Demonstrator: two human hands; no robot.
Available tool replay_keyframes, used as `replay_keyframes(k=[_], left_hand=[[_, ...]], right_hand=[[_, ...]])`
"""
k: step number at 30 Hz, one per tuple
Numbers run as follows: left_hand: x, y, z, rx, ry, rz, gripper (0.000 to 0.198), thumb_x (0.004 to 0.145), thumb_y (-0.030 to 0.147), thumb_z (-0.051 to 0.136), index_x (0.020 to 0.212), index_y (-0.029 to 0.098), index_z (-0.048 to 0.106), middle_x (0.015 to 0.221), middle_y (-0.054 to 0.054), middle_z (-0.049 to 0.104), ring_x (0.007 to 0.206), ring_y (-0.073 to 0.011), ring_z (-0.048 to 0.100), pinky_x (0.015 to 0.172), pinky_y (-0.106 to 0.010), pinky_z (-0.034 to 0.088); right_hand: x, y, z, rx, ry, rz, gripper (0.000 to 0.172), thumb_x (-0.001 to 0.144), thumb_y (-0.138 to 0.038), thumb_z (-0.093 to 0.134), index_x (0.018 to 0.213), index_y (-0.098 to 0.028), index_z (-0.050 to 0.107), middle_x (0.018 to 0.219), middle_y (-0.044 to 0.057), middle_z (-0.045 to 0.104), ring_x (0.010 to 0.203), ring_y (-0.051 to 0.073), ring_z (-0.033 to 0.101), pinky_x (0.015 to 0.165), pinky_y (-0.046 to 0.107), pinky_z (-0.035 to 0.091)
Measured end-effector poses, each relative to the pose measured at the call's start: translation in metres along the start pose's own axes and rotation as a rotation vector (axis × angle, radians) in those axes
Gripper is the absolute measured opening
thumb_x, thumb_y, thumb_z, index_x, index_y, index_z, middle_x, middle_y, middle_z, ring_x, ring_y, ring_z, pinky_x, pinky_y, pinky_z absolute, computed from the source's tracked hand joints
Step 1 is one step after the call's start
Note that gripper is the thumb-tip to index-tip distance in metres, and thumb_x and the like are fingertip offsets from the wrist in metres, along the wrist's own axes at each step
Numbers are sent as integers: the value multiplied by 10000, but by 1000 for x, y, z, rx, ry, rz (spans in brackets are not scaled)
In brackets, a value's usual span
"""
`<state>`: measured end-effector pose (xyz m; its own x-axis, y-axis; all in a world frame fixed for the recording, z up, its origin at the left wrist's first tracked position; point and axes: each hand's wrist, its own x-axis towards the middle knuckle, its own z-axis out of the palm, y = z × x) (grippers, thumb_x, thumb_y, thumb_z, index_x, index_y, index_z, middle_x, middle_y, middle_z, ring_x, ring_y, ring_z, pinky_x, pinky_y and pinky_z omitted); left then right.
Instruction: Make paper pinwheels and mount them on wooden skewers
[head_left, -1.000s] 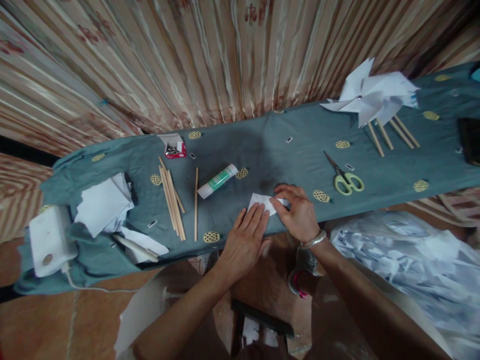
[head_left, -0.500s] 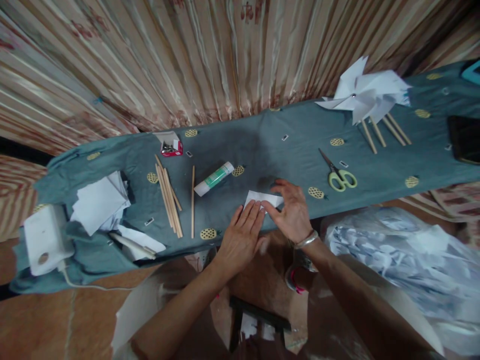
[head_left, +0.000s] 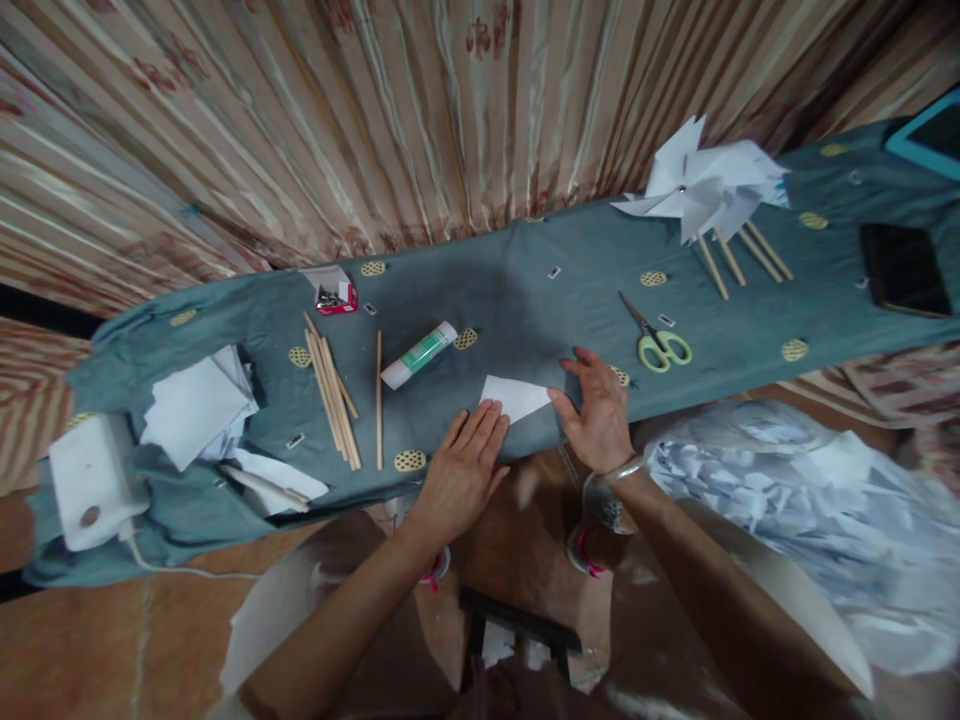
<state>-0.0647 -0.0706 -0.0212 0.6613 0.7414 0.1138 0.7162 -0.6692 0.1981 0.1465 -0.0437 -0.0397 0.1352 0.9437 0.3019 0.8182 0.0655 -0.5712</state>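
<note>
A small white sheet of folded paper [head_left: 517, 397] lies on the cloth near the table's front edge. My left hand [head_left: 466, 470] rests with its fingers stretched over the paper's left lower edge, pressing it to the cloth. At the paper's pointed right end is my right hand [head_left: 598, 412], fingers apart, its thumb touching the tip. Beyond the left hand lies a green and white glue stick [head_left: 420, 354]. Scissors with light green handles [head_left: 663, 349] lie past the right hand.
Wooden sticks [head_left: 330, 395], a red box of metal pins [head_left: 335, 297] and a paper stack [head_left: 201, 405] lie left. Paper pinwheels [head_left: 701, 190] and a phone [head_left: 904, 270] are at right. A plastic bag of paper pieces [head_left: 795, 510] stands beside the front edge.
The paper now lies flatter, with its point to the right. My right hand has moved right, away from my left hand, which has slid slightly left. The view has shifted a little.
</note>
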Motion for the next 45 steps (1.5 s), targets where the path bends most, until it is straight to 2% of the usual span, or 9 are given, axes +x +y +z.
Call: replay_keyframes(k=[13, 18, 22, 27, 30, 34, 38, 42, 45], left_hand=[[-44, -13, -10, 6, 21, -19, 513, 917, 231, 484, 1405, 117, 380, 1451, -160, 456, 1386, -267, 367, 1108, -494, 355], [-45, -10, -10, -40, 98, -55, 456, 926, 238, 482, 1365, 127, 426, 1410, -158, 506, 1362, -265, 405, 1087, -511, 370], [-38, -10, -8, -99, 161, -94, 369, 933, 243, 472, 1290, 157, 507, 1354, -139, 562, 1312, -255, 464, 1064, -508, 392], [-32, -12, -7, -214, 199, -170, 377, 935, 283, 478, 1298, 187, 511, 1352, -127, 563, 1276, -252, 493, 1044, -489, 413], [-27, -13, -7, -391, 245, -257, 448, 939, 328, 467, 1366, 196, 448, 1378, -128, 540, 1299, -245, 473, 1075, -480, 386], [-8, -16, -11, -720, 333, -451, 525, 935, 405, 455, 1414, 197, 400, 1438, -137, 478, 1342, -245, 432, 1128, -453, 321], [20, -16, -23, -1018, 317, -408, 749, 809, 498, 630, 1445, 212, 355, 1477, -146, 426, 1337, -286, 436, 1101, -455, 354], [47, -13, -30, -1180, 202, -406, 862, 650, 488, 775, 1382, 160, 458, 1289, -155, 609, 1146, -287, 597, 977, -406, 464], [63, -12, -24, -1264, 178, -513, 598, 685, 534, 711, 1116, 122, 670, 928, -87, 728, 811, -205, 665, 717, -295, 512]], right_hand=[[-1, 8, 3, -24, 11, -30, 390, 926, -422, 434, 1196, -177, 572, 1382, 168, 500, 1269, 326, 451, 1008, 532, 372], [2, 2, -6, -18, -84, -69, 362, 940, -405, 416, 1166, -208, 619, 1373, 142, 521, 1246, 315, 479, 1006, 547, 358], [8, -2, -10, 60, -172, -126, 295, 893, -419, 519, 1059, -235, 679, 1354, 120, 545, 1231, 305, 499, 1018, 545, 349], [16, -5, -10, 243, -221, -56, 164, 789, -322, 639, 905, -227, 705, 1344, 119, 556, 1232, 309, 514, 1039, 538, 349], [19, -8, -15, 373, -240, -14, 103, 761, -273, 631, 822, -214, 690, 1348, 113, 554, 1254, 295, 509, 1068, 517, 332], [24, -12, -24, 529, -230, 5, 81, 749, -240, 605, 776, -206, 674, 1356, 92, 547, 1293, 267, 481, 1108, 472, 301], [32, -14, -29, 613, -189, 24, 71, 739, -243, 627, 772, -214, 682, 1337, 63, 568, 1292, 264, 484, 1118, 465, 296], [41, -12, -31, 646, -134, 29, 69, 733, -243, 649, 777, -207, 687, 1325, 76, 576, 1288, 267, 488, 1112, 460, 308], [44, -10, -32, 657, -114, 25, 66, 737, -246, 656, 780, -204, 683, 1330, 81, 572, 1291, 269, 485, 1108, 462, 311]])
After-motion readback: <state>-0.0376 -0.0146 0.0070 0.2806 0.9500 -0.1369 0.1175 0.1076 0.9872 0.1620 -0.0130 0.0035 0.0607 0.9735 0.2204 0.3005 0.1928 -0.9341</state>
